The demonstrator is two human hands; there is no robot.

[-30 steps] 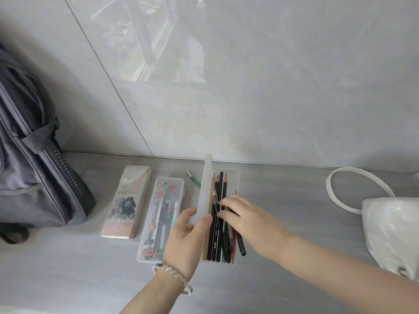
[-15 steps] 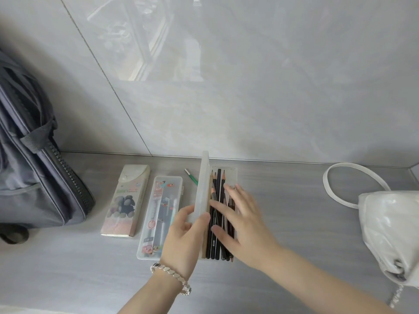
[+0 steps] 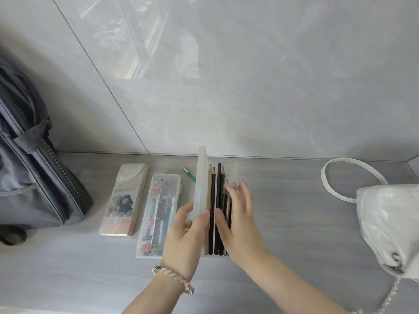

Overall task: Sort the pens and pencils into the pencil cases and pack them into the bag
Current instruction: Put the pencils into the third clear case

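A clear pencil case lies open on the grey counter, its lid (image 3: 202, 177) standing upright. My left hand (image 3: 184, 236) grips the lid's near end. Several dark pencils (image 3: 215, 200) lie side by side in the tray. My right hand (image 3: 238, 214) rests flat on them with fingers spread, holding nothing. A second clear case (image 3: 159, 211) with pens inside lies shut to the left. Beside it lies a beige case (image 3: 124, 200) with a bear picture. A green pen (image 3: 189, 174) lies loose behind the lid. The dark grey bag (image 3: 34, 173) stands at far left.
A white handbag (image 3: 390, 223) with a loop strap (image 3: 344, 177) and chain sits at the right edge. A glossy tiled wall (image 3: 226, 87) rises right behind the cases. A silver bracelet (image 3: 174, 277) is on my left wrist.
My right hand went from gripping the pencils to lying flat on them and slid slightly forward. The pencils now lie straighter in the tray. The lid stays upright in my left hand.
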